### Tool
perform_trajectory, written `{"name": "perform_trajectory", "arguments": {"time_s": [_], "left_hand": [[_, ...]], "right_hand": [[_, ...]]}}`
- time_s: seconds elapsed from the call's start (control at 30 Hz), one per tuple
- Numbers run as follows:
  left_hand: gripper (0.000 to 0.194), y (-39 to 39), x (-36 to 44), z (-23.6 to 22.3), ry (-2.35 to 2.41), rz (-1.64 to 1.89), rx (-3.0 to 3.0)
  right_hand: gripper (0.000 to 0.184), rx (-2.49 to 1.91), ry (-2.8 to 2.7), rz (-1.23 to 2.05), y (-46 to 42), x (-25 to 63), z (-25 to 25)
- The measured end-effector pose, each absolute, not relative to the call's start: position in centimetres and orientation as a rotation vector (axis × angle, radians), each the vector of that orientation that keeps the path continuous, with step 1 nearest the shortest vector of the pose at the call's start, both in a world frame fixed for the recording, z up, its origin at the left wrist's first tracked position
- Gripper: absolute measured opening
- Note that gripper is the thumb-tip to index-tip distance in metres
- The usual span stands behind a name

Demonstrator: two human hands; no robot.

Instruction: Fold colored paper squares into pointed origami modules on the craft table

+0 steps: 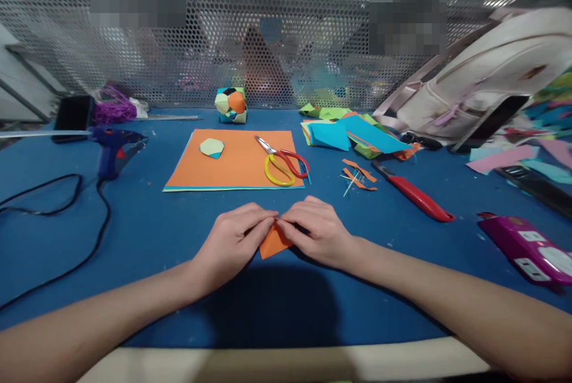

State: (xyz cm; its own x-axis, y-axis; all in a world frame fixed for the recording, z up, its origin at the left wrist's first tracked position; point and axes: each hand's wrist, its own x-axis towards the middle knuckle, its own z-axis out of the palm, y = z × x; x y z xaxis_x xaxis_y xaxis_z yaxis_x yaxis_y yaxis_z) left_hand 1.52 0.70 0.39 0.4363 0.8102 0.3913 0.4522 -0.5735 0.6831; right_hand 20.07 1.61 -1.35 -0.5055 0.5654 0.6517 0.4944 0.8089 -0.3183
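Observation:
Near the middle of the blue table, a small piece of orange paper is pinched between both hands. My left hand is closed on its upper left edge, and my right hand is closed on its upper right side. The fingers hide much of the paper's top. Just beyond the hands lies a stack of orange sheets. On it rest scissors with red and yellow handles and a pale green folded paper piece.
A blue glue gun with a black cord stands left. A folded paper ball sits at the back. To the right are coloured paper scraps, a red utility knife, a magenta power strip and a pale backpack.

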Motion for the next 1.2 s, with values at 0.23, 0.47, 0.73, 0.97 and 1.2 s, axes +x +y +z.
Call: {"name": "perform_trajectory", "arguments": {"time_s": [0.23,0.47,0.73,0.97,1.2], "left_hand": [[0.021,0.8,1.4,0.2,1.096,1.025,2.213],[0.024,1.7,0.9,0.8,1.196,1.006,2.176],[0.036,4.2,-0.5,1.0,1.33,0.935,2.065],[0.05,4.4,-1.0,0.3,1.363,0.944,1.858],[0.052,4.0,-0.8,0.5,1.374,0.924,1.766]], "right_hand": [[0.028,-0.862,-2.23,0.09,1.6,20.1,-1.6],[0.029,-0.937,-2.219,0.001,2.8,21.9,0.7],[0.028,-1.51,-2.164,-0.431,11.7,28.8,2.1],[0.04,-1.778,-2.321,-0.363,16.2,29.8,-0.4],[0.033,-1.907,-2.267,-0.337,17.0,29.7,-1.0]]}}
